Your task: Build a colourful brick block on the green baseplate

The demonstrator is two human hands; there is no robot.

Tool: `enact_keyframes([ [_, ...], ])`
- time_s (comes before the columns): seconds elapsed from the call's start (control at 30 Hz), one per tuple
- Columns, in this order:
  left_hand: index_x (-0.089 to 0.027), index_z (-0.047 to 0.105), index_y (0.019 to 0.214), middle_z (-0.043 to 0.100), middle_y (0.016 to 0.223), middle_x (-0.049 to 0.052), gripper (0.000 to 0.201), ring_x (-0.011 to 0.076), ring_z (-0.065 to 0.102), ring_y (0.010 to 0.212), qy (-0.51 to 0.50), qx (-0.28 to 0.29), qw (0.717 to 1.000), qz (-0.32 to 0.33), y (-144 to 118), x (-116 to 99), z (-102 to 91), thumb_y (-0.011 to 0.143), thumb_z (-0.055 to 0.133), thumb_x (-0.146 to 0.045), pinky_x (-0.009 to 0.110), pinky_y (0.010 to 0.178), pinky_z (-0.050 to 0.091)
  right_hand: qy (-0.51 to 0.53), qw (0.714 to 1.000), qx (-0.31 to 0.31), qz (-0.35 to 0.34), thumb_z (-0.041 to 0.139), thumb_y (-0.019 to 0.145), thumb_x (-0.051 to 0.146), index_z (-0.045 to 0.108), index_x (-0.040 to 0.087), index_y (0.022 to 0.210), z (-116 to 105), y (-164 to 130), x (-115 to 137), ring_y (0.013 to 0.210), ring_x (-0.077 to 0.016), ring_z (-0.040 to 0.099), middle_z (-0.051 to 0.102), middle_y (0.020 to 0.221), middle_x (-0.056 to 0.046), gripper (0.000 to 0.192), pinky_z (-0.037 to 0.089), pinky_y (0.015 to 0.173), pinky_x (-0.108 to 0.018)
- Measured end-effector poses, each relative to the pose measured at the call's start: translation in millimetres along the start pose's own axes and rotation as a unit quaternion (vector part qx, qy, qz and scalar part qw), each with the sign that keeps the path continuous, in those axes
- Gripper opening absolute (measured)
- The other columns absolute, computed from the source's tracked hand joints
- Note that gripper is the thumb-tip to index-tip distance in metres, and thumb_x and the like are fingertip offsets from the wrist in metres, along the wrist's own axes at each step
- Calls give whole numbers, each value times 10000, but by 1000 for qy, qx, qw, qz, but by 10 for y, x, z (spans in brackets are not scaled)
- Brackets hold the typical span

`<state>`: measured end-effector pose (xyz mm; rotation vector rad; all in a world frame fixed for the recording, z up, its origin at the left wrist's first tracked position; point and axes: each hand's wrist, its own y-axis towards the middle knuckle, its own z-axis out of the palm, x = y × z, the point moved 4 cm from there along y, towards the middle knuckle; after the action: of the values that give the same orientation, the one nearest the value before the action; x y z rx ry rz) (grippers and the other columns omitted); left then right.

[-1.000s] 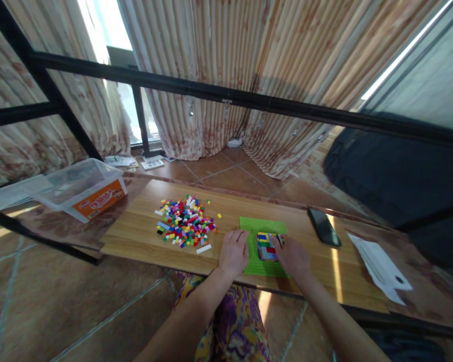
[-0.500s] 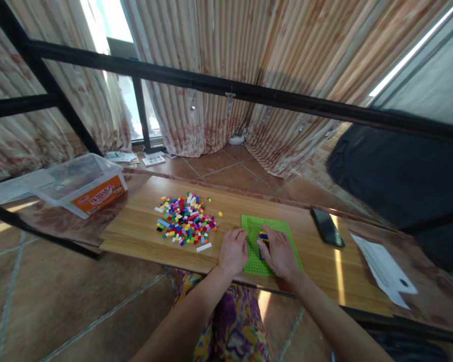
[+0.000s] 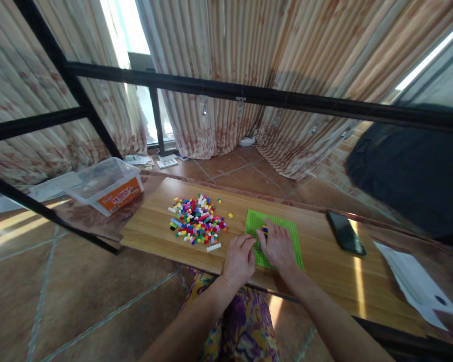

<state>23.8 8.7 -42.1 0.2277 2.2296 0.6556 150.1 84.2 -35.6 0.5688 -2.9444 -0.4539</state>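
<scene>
So the small brick build (image 3: 265,230) is sitting on the green baseplate (image 3: 294,234), and it's mostly tucked under your right hand (image 3: 277,244). All I can see of it is a bit of yellow and dark blue poking out in the gap between your thumb and index finger; the rest is behind your palm and fingers. That hand comes over the build from the right, fingers stretched out toward the far side of the plate, thumb split off to the left. The grip is partly spread rather than balled up, but whether it's pinching the build or just lying on top, I honestly can't say, because the contact is hidden.

Your left hand (image 3: 239,259) is down by the near left edge of the plate, to the left of the build and just apart from your other hand. Its fingers are bent, tips pointing in toward the build. If there's a piece between them, it's too small or too covered for me to make out.

Left of that you've got the loose brick pile (image 3: 198,221) spread on the bench (image 3: 151,216), with a long white brick (image 3: 214,247) at its near edge, on the side closest to your left hand. Your phone (image 3: 345,233) lies right of the plate, well apart from both hands.
</scene>
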Motion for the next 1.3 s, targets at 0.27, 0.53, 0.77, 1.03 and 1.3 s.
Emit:
enact_keyframes([
  [0.27,-214,624,1104,654,1095,77,284,202,601,1046,85,-78,991,-69,-574,467,-887,888,456,-136,396,932,513,26,999,-31,-34,341,965,419,546,120,1258,-59,-4,97,1062,-285,527,635,1148,-163,467,345,943,-456],
  [0.53,-208,639,1075,664,1057,80,265,215,619,1014,134,-82,981,-113,-706,688,-1158,883,460,-174,401,918,529,186,967,-27,-171,443,937,269,659,238,1061,-52,-262,1192,1035,-232,507,598,1157,-95,252,424,888,-396],
  [0.77,-206,657,1030,677,1033,80,230,223,635,985,161,-56,981,-95,-697,742,-1109,870,492,-193,405,894,536,186,969,13,-164,487,925,249,645,221,934,94,-291,1421,984,-223,518,616,1053,-81,161,429,822,-361],
  [1.03,-199,631,1093,669,1060,93,257,225,626,1028,97,-38,991,-86,-618,596,-970,889,473,-197,407,908,534,290,954,10,-74,419,956,267,609,208,911,-79,-443,1158,864,-195,565,648,904,-56,204,451,788,-342],
  [1.3,-194,490,1301,583,1248,125,425,235,550,1183,-58,82,991,-92,-64,167,-282,880,519,-236,435,1001,480,373,911,-89,152,495,893,402,662,205,960,-288,-356,102,847,-202,621,691,940,-81,267,497,769,-345],
])
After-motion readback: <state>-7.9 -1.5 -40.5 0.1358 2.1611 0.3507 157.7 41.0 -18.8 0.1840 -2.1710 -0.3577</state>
